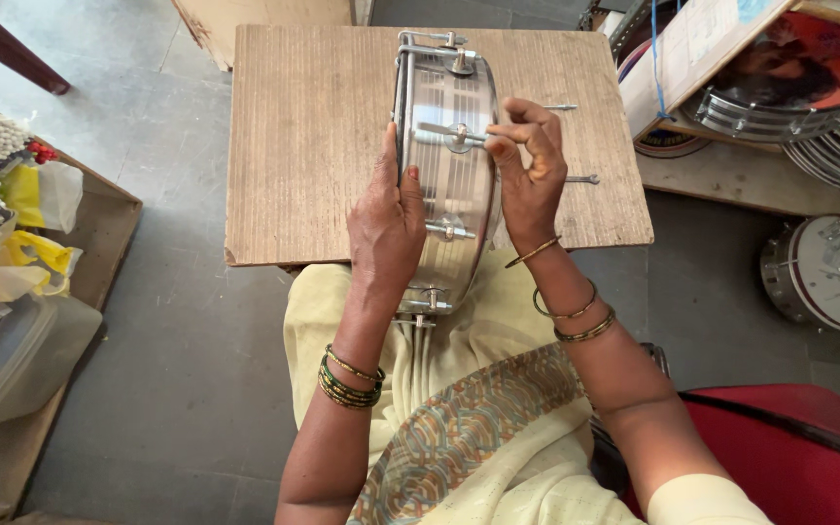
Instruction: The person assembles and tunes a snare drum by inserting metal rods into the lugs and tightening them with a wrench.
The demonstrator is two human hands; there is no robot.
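a small metal drum (pixel 444 175) stands on its edge on a wooden board (pixel 313 146), and its lower part leans toward the person's lap; the shiny shell faces up, with several tension bolts along it; the left hand (pixel 386 224) lies flat on the drum's rim side at 9 o'clock of the shell, fingers stretched and almost closed together, thumb pressing on the metal, so it steadies the drum and does not grip around it; the right hand (pixel 529 165) is at 3 o'clock of the shell, with fingers curled and the tips pinched on the end of one tension bolt (pixel 451 134) near the upper part of the drum; two loose bolts (pixel 583 179) lie on the board at 3 o'clock of the right hand, apart from the drum; both wrists carry bangles; at 2 o'clock of the board there is a stack of drum hoops (pixel 828 146) under a printed board, and at 4 o'clock another round drum (pixel 823 272) lies on the grey floor; at 9 o'clock, well apart, plastic bags (pixel 12 243) with yellow and white things fill a low box; a red seat (pixel 789 428) shows at 5 o'clock.
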